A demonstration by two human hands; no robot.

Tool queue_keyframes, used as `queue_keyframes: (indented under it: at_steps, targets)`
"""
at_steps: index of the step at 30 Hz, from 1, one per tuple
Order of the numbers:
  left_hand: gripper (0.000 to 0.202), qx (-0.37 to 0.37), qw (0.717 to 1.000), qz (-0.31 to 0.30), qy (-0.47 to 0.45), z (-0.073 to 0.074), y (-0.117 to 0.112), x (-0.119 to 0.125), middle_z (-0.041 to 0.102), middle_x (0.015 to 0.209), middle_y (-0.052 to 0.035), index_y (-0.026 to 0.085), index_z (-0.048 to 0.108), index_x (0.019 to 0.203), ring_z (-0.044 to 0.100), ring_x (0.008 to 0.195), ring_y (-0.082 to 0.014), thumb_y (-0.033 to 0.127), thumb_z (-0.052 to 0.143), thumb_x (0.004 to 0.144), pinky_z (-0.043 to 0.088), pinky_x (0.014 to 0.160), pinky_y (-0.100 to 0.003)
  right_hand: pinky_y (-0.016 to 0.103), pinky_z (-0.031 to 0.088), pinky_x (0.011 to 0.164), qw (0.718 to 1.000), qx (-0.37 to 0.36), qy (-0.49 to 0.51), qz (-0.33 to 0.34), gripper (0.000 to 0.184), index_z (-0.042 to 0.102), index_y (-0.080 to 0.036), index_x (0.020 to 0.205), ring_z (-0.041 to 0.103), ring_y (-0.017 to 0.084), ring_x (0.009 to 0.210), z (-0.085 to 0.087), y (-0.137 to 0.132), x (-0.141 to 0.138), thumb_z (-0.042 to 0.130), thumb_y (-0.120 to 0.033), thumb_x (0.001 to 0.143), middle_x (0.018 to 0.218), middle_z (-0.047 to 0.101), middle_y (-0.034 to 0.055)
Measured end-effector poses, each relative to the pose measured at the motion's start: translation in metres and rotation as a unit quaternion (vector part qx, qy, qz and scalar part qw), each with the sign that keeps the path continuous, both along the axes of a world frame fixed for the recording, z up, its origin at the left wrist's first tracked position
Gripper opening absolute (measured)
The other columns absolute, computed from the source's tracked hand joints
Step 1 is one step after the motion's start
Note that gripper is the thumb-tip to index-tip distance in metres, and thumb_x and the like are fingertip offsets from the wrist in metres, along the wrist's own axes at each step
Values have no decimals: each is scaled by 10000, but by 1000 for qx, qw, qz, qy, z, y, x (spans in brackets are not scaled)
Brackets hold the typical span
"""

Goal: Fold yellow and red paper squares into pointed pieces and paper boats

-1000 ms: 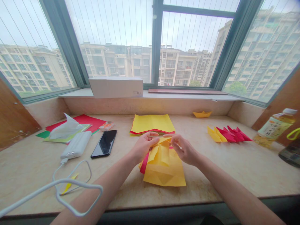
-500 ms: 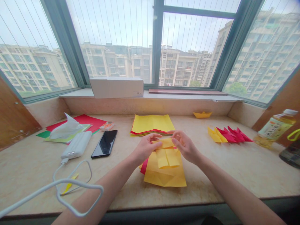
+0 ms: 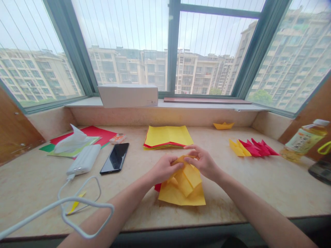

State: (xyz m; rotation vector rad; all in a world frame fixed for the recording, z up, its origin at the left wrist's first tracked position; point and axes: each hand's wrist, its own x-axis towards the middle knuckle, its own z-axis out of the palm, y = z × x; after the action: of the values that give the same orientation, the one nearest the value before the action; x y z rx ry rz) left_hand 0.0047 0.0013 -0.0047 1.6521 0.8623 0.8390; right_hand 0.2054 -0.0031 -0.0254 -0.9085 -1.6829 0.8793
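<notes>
A folded piece of yellow paper [image 3: 188,178] is gripped at its far edge by both hands. My left hand [image 3: 165,168] pinches its left side, thumb on top. On the other side my right hand [image 3: 203,162] closes thumb and fingers on the upper right part. The folded piece is tilted, its creased flap toward me. Beneath it lies a yellow sheet [image 3: 176,198], with a red paper edge [image 3: 157,187] showing at the left. Just beyond my hands rests a stack of yellow and red paper [image 3: 168,136].
On the left are a black phone [image 3: 115,158], a white power bank [image 3: 84,160] with a looping white cable [image 3: 88,203], and coloured sheets [image 3: 98,135]. Folded yellow and red pieces [image 3: 254,148], a paper boat [image 3: 223,126] and a drink bottle [image 3: 303,141] stand right. A white box [image 3: 128,96] sits on the sill.
The folded yellow paper has turned from lying nearly straight to a slant, its far part bending up between my hands. My left hand has moved slightly toward me and right.
</notes>
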Motion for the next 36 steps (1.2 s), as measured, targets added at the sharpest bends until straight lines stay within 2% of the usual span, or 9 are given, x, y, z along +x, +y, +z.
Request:
queue_keyframes:
  at_steps: [3, 5, 8, 10, 12, 18, 28, 32, 36]
  targets:
    - [263, 6, 999, -30, 34, 1, 1, -1, 616, 659, -8, 137, 714, 767, 505, 584, -131, 392, 676, 820, 320, 521, -231, 292, 592, 633, 1000, 1, 16, -27, 310, 588, -220, 1153, 692, 163, 687, -1, -1, 0, 657, -365, 888, 784, 720, 11]
    - [280, -20, 1000, -22, 2, 2, 3, -2, 682, 772, -36, 134, 727, 883, 588, 653, -155, 404, 670, 830, 391, 565, -231, 299, 602, 635, 998, 44, 3, -48, 251, 591, -228, 1159, 693, 164, 722, 1, -2, 3, 577, -357, 944, 869, 722, 38]
    - [324, -53, 995, 48, -69, 1, 7, -3, 722, 906, -72, 125, 704, 986, 657, 751, -189, 398, 694, 812, 478, 645, -257, 396, 593, 848, 982, 164, -93, -28, 215, 634, -230, 1147, 682, 216, 991, 11, -6, 11, 556, -299, 960, 1176, 666, 115]
    - [358, -68, 987, 86, -118, 0, 9, -3, 729, 964, -94, 117, 682, 1025, 678, 802, -207, 386, 716, 791, 513, 692, -282, 470, 501, 1028, 964, 203, -169, 21, 260, 641, -236, 1173, 564, 274, 1247, 17, -8, 17, 633, -260, 914, 1345, 566, 132]
    - [394, -82, 980, 97, -155, 0, 11, -3, 731, 1011, -110, 116, 665, 1065, 690, 839, -219, 374, 732, 775, 534, 733, -305, 486, 463, 1075, 953, 219, -202, 47, 323, 627, -244, 1210, 513, 284, 1313, 20, -9, 20, 659, -215, 889, 1410, 504, 134]
    - [420, -98, 977, 86, -171, 0, 12, -3, 738, 964, -100, 116, 660, 1067, 706, 821, -224, 366, 765, 747, 550, 717, -310, 476, 457, 1095, 951, 221, -213, 37, 367, 601, -262, 1260, 499, 255, 1337, 14, -3, 22, 570, -130, 919, 1402, 515, 117]
    - [382, -91, 986, 61, -125, -2, 11, -2, 741, 929, -79, 125, 682, 1037, 694, 769, -202, 388, 749, 769, 533, 652, -271, 421, 524, 1003, 944, 252, -211, -8, 253, 638, -245, 1214, 616, 233, 1181, 9, 3, 26, 518, -240, 991, 1261, 623, 118]
    - [382, -98, 983, 44, -148, 0, 8, -1, 742, 988, -86, 135, 684, 1057, 695, 829, -207, 368, 758, 763, 539, 715, -281, 407, 522, 1001, 941, 261, -213, -10, 272, 620, -252, 1243, 616, 232, 1180, 7, 6, 29, 533, -244, 985, 1260, 622, 116]
    - [351, -115, 977, 41, -176, 6, 5, -1, 733, 941, -74, 134, 684, 1027, 677, 764, -176, 369, 745, 773, 524, 660, -255, 392, 521, 997, 940, 274, -202, -5, 299, 600, -249, 1271, 614, 229, 1176, 8, 5, 30, 530, -226, 981, 1266, 623, 118]
